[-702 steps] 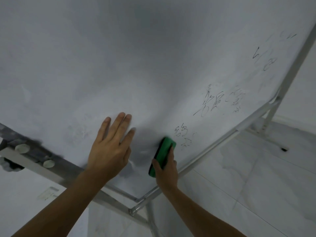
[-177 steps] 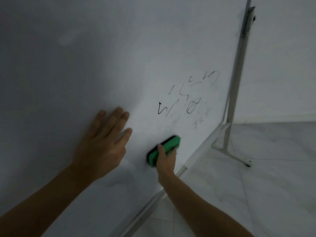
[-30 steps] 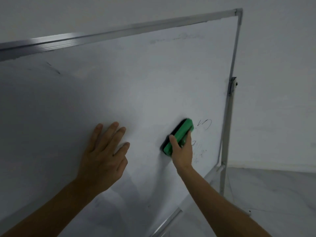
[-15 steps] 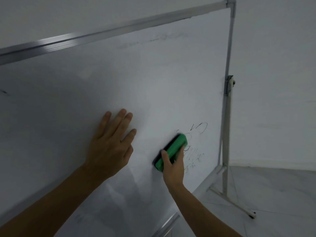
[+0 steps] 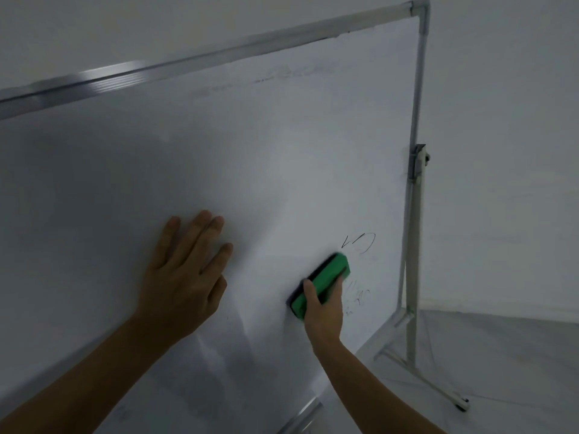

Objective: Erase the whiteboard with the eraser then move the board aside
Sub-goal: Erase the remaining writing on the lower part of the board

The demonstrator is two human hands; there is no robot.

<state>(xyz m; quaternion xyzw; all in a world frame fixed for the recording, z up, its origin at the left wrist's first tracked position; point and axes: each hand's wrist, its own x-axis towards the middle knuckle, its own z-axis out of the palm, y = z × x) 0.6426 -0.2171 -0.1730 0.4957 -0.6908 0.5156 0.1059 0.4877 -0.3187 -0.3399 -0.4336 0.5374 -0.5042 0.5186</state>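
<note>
left hand [image 5: 185, 277] flat, right hand [image 5: 322, 308] curled

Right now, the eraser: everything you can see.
The eraser is a green, plastic-looking oblong with rounded corners and a dark pad underneath. It sits tilted, upper end rightward, pad against the whiteboard near its lower right. The right hand grips its lower half, thumb on the left edge. Black marks lie just beyond it.
</note>
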